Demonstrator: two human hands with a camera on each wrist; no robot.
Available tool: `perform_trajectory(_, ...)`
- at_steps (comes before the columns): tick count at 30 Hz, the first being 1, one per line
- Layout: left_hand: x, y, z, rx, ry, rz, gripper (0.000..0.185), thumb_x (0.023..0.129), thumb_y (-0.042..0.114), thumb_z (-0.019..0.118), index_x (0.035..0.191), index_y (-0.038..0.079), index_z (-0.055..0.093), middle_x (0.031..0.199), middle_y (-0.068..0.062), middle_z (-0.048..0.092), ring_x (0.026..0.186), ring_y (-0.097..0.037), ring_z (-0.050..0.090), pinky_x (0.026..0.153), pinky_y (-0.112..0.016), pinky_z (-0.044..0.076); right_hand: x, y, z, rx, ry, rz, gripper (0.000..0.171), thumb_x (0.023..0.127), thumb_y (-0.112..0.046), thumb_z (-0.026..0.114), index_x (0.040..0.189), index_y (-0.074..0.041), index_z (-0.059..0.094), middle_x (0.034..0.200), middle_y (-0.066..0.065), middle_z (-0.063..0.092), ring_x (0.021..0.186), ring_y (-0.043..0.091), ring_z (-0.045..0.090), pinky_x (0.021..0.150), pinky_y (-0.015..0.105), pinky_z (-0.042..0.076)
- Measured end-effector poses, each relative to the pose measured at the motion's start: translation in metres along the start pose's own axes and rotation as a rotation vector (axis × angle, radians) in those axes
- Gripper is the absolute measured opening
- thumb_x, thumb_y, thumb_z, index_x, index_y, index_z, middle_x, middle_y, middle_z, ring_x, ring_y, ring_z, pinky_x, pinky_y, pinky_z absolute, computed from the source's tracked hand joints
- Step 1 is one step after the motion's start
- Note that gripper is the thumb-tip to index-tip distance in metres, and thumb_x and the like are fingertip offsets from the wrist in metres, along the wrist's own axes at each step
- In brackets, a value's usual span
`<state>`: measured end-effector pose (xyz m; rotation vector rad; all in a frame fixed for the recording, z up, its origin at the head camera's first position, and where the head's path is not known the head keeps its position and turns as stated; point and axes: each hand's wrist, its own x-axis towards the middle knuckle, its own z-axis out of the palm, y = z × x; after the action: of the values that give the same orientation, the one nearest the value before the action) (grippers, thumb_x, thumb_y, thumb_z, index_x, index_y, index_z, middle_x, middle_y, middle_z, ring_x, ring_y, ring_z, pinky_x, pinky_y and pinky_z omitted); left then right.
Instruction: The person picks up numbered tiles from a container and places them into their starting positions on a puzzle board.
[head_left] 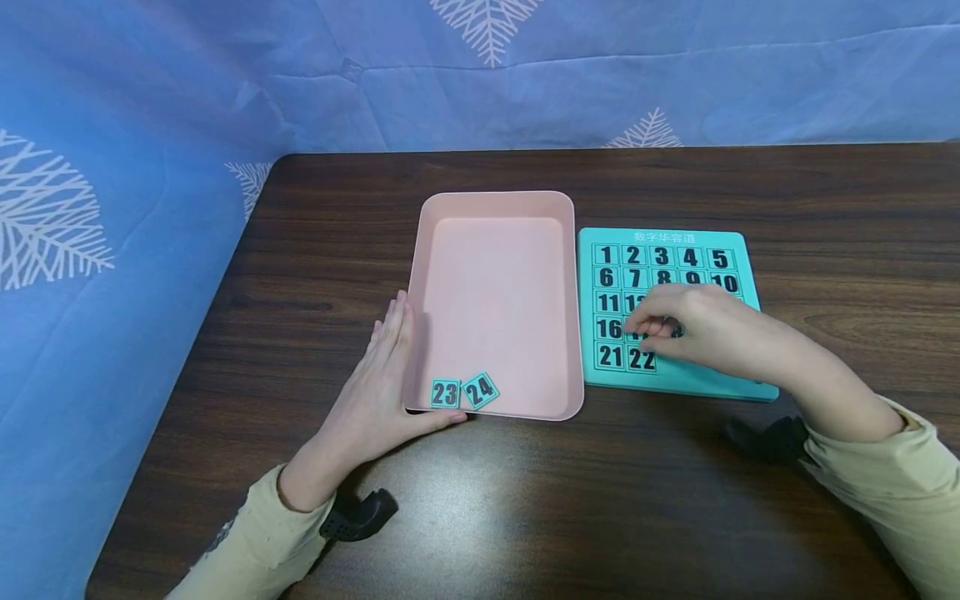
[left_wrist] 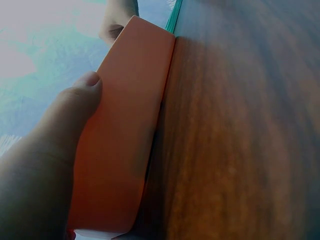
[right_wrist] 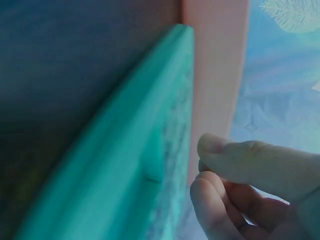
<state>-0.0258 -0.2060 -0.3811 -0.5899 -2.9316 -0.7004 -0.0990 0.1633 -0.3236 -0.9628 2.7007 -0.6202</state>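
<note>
A pink tray lies on the table, with a 23 number tile and a 24 number tile near its front edge. My left hand rests against the tray's front left corner, fingers straight along the side and thumb at the front edge. To the tray's right lies a teal number board with rows of numbered tiles. Over its lower middle hovers my right hand, fingers loosely bent, thumb and index tips apart. Nothing shows between them in the right wrist view. The hand covers several tiles.
The dark wooden table extends in front of the tray and board. A blue cloth with white leaf prints hangs behind the table and along its left side. A black band is on the left wrist.
</note>
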Motion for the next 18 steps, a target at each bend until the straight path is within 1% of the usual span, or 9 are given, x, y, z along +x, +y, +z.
perform_trajectory(2,0.000,0.000,0.000,-0.001,0.002,-0.001,0.127,0.068,0.071,0.069,0.153,0.006,0.000,0.160,-0.008,-0.003,0.145,-0.019,-0.001,0.116,-0.044,0.011,0.003,-0.002,-0.004,-0.012,0.032,-0.018,0.021,0.078,-0.002,0.077,0.096,-0.012,0.073,0.083,-0.006,0.059,0.069,0.010,0.049,0.057,0.026,0.045)
perform_trajectory(5,0.000,0.000,-0.001,-0.003,0.002,0.000,0.127,0.068,0.070,0.070,0.153,0.006,0.000,0.160,-0.008,-0.003,0.145,-0.020,-0.001,0.116,-0.044,0.011,0.009,-0.008,-0.009,-0.014,0.076,-0.046,0.023,0.078,-0.002,0.077,0.098,-0.012,0.073,0.089,-0.004,0.065,0.073,0.009,0.052,0.060,0.028,0.048)
perform_trajectory(8,0.000,0.000,-0.001,-0.001,-0.001,0.002,0.127,0.068,0.070,0.070,0.153,0.006,0.000,0.160,-0.009,-0.003,0.145,-0.019,-0.001,0.116,-0.044,0.011,0.016,-0.018,-0.012,0.007,0.099,-0.075,0.022,0.080,-0.004,0.076,0.101,-0.012,0.073,0.090,-0.005,0.065,0.076,0.009,0.053,0.063,0.031,0.049)
perform_trajectory(10,0.000,0.000,-0.001,-0.001,-0.004,0.001,0.127,0.069,0.069,0.070,0.153,0.006,0.000,0.160,-0.009,-0.004,0.145,-0.019,-0.001,0.116,-0.044,0.011,0.021,-0.027,-0.012,0.038,0.094,-0.099,0.022,0.082,-0.005,0.074,0.103,-0.011,0.073,0.092,-0.005,0.065,0.076,0.009,0.054,0.062,0.032,0.049)
perform_trajectory(14,0.001,0.001,-0.001,-0.003,-0.005,-0.004,0.127,0.068,0.069,0.071,0.153,0.007,0.000,0.160,-0.008,-0.004,0.145,-0.019,-0.002,0.116,-0.044,0.011,0.034,-0.044,-0.007,0.092,0.073,-0.134,0.021,0.083,-0.004,0.073,0.103,-0.010,0.073,0.095,-0.002,0.066,0.075,0.009,0.055,0.060,0.029,0.049)
perform_trajectory(18,0.001,0.001,-0.001,-0.007,-0.003,-0.001,0.127,0.068,0.068,0.071,0.153,0.007,-0.001,0.160,-0.008,-0.004,0.145,-0.019,-0.001,0.116,-0.044,0.011,0.048,-0.058,0.001,0.147,0.037,-0.190,0.019,0.083,-0.003,0.073,0.101,-0.008,0.073,0.095,0.001,0.066,0.075,0.010,0.056,0.063,0.030,0.052)
